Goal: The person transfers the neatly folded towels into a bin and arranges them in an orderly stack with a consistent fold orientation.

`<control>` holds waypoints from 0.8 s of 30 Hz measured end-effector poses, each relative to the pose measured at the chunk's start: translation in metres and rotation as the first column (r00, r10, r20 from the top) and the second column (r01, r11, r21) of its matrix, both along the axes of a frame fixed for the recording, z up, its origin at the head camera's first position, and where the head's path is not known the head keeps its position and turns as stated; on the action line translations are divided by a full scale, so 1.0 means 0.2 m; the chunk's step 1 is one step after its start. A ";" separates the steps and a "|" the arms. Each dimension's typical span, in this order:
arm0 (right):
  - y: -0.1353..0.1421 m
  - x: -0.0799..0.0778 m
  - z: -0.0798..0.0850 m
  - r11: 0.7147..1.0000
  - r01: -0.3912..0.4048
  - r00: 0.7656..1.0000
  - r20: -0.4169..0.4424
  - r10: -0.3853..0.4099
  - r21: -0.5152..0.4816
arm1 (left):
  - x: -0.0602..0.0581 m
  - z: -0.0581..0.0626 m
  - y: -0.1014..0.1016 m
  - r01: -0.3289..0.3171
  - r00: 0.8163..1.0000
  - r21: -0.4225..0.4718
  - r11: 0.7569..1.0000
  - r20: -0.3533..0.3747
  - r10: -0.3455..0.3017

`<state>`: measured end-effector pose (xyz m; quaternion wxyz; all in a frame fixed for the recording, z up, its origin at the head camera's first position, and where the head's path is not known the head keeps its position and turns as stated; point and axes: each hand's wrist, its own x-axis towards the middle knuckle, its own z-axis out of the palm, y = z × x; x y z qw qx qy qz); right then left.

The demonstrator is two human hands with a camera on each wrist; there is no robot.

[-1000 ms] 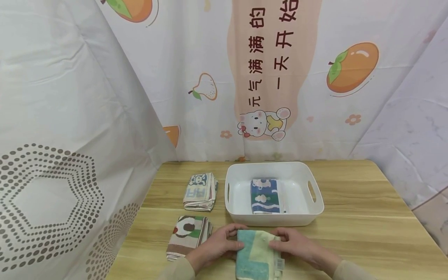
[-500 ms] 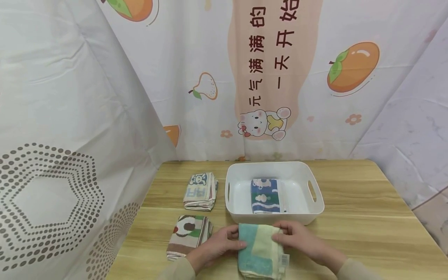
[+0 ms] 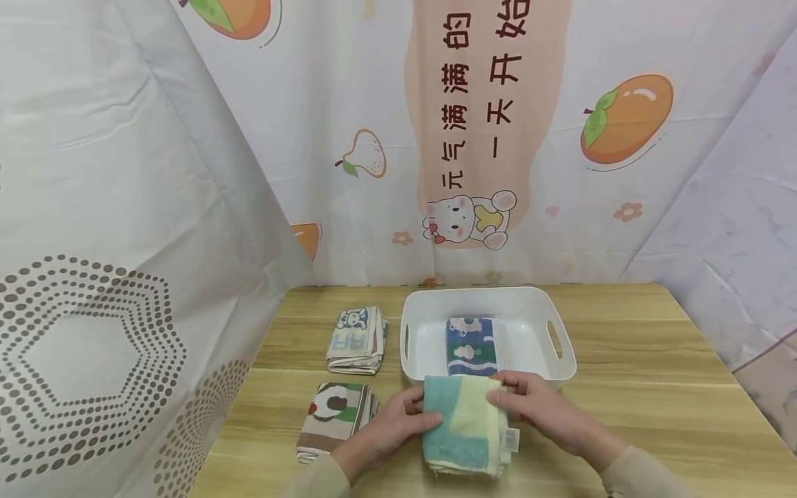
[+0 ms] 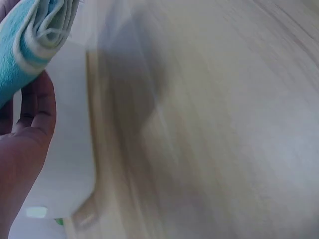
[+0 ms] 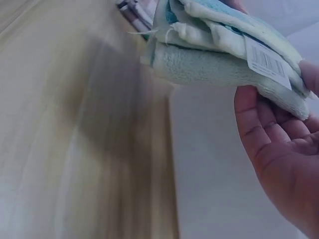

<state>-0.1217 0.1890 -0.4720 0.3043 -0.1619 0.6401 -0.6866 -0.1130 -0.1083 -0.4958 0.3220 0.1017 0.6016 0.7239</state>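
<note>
A folded teal and pale-yellow towel (image 3: 463, 422) is held up between both hands, in front of the white basket (image 3: 542, 304), and overlaps its near rim in the head view. My left hand (image 3: 398, 423) grips the towel's left edge, thumb on top and fingers beneath. At the right edge, my right hand (image 3: 538, 408) pinches it the same way. Folded layers and a barcode label (image 5: 267, 62) show in the right wrist view. Inside the basket lies a folded blue and green towel (image 3: 471, 346), its near end hidden by the held one.
Two more folded towels lie on the wooden table (image 3: 647, 360) left of the basket: a beige one with a blue bear (image 3: 355, 339) at the back, and a brown one (image 3: 333, 418) closer, beside my left forearm. A printed curtain (image 3: 349, 228) hangs behind the table.
Both hands have lifted the teal and yellow towel and carried it forward, toward the basket's near side. The other towels and the basket have stayed in place.
</note>
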 end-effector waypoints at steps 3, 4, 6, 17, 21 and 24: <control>0.00 -0.02 0.04 0.999 0.039 0.999 0.016 -0.038 -0.007 | -0.01 0.03 0.02 -0.031 0.999 0.029 0.999 -0.017 0.031; 0.00 -0.02 0.05 0.999 0.053 0.998 0.020 -0.053 -0.006 | -0.02 0.05 0.03 -0.048 0.999 0.030 0.998 -0.024 0.048; -0.01 -0.03 0.07 0.996 0.087 0.996 0.018 -0.087 0.002 | -0.03 0.08 0.04 -0.071 0.997 0.030 0.997 -0.038 0.072; -0.01 -0.05 0.11 0.982 0.180 0.982 -0.059 -0.177 0.057 | -0.13 0.21 0.09 -0.194 0.974 0.033 0.980 -0.111 0.196; -0.04 -0.05 0.13 0.964 0.247 0.967 -0.096 -0.238 0.096 | -0.17 0.23 0.11 -0.229 0.964 0.026 0.973 -0.131 0.230; -0.05 -0.07 0.13 0.944 0.318 0.943 -0.136 -0.305 0.086 | -0.20 0.25 0.13 -0.254 0.958 -0.001 0.967 -0.140 0.251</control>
